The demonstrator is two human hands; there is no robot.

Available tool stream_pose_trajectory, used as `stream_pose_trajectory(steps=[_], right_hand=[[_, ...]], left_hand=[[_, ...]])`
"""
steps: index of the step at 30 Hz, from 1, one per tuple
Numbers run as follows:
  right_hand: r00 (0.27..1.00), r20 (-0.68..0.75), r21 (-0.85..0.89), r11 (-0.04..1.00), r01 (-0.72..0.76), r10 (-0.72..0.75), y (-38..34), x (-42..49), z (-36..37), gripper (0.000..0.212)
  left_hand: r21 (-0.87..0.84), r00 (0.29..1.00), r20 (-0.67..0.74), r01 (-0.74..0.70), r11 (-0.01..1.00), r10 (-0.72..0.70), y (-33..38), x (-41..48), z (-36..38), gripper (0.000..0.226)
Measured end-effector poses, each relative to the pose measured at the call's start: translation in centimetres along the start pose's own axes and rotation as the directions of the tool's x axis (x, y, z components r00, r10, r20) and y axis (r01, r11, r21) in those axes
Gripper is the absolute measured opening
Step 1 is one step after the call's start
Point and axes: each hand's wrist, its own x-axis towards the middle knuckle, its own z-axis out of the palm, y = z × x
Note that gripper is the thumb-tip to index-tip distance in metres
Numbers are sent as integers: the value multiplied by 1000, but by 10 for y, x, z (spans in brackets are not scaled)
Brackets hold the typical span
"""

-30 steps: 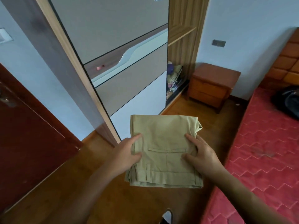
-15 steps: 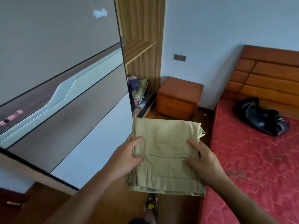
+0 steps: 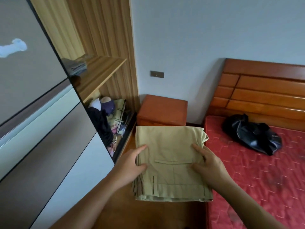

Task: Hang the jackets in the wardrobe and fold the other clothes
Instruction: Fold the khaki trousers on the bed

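Note:
Folded khaki trousers (image 3: pixel 170 142) are carried flat in front of me, above the wooden floor. My left hand (image 3: pixel 130 164) grips their left edge, thumb on top. My right hand (image 3: pixel 209 164) holds the right edge, thumb and index finger on top of the cloth. The wardrobe (image 3: pixel 102 75) stands at the left; its open section shows a wooden shelf (image 3: pixel 105 70) with folded clothes (image 3: pixel 77 66) and a heap of clothes (image 3: pixel 112 116) at the bottom. A black jacket (image 3: pixel 252 134) lies crumpled on the red mattress (image 3: pixel 257 171).
A grey and white sliding wardrobe door (image 3: pixel 41 123) fills the left side. An orange-brown nightstand (image 3: pixel 162 109) stands in the corner between wardrobe and bed. The wooden headboard (image 3: pixel 264 93) backs the bed at the right. A strip of wooden floor (image 3: pixel 148 214) runs between wardrobe and bed.
My view has swung right and closer to the open wardrobe section, so the shelf and the bed show more fully. Both hands keep the same hold on the folded trousers.

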Motion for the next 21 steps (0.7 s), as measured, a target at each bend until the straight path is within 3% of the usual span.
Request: stream_pose_trajectory(steps=[11,21], right_hand=[[965,184,-13,981,192,-187,-14,277,-27,76],[793,467,10,899,438,-392,-104,499,-12,72]], left_hand=[[-68,971,-152,175,982,-183,3,201,-43,69],[-303,825,-367,329,894,-429,-5,305,-106,71]])
